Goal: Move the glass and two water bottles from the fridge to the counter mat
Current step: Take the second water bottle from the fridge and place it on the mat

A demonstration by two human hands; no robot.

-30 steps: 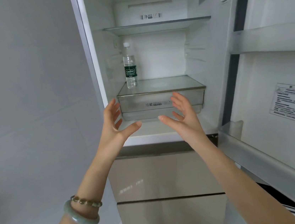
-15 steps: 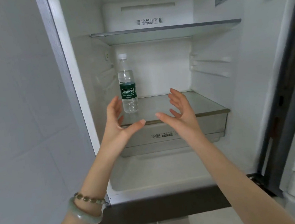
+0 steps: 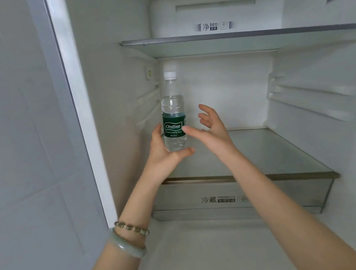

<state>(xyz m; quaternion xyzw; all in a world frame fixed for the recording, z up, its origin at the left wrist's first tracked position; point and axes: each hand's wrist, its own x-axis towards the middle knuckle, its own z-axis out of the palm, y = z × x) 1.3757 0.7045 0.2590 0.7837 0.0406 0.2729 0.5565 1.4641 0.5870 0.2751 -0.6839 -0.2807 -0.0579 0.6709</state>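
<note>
A clear water bottle [image 3: 172, 110] with a white cap and a green label stands upright at the back left of the glass shelf [image 3: 287, 155] inside the open fridge. My left hand [image 3: 163, 154] cups the bottle's lower part from the left and front, fingers spread and not closed around it. My right hand [image 3: 212, 128] is open just right of the bottle, its thumb tip touching the label. No glass and no second bottle are in view.
An upper glass shelf [image 3: 250, 36] runs above the bottle's cap. Below the bottle's shelf sits a drawer [image 3: 225, 198] with printed lettering. The fridge's left wall [image 3: 118, 97] is close beside the bottle. A grey tiled wall [image 3: 18, 154] fills the left.
The camera has come closer to the fridge. Both hands have reached forward and up from in front of the drawer to either side of the bottle, now touching it.
</note>
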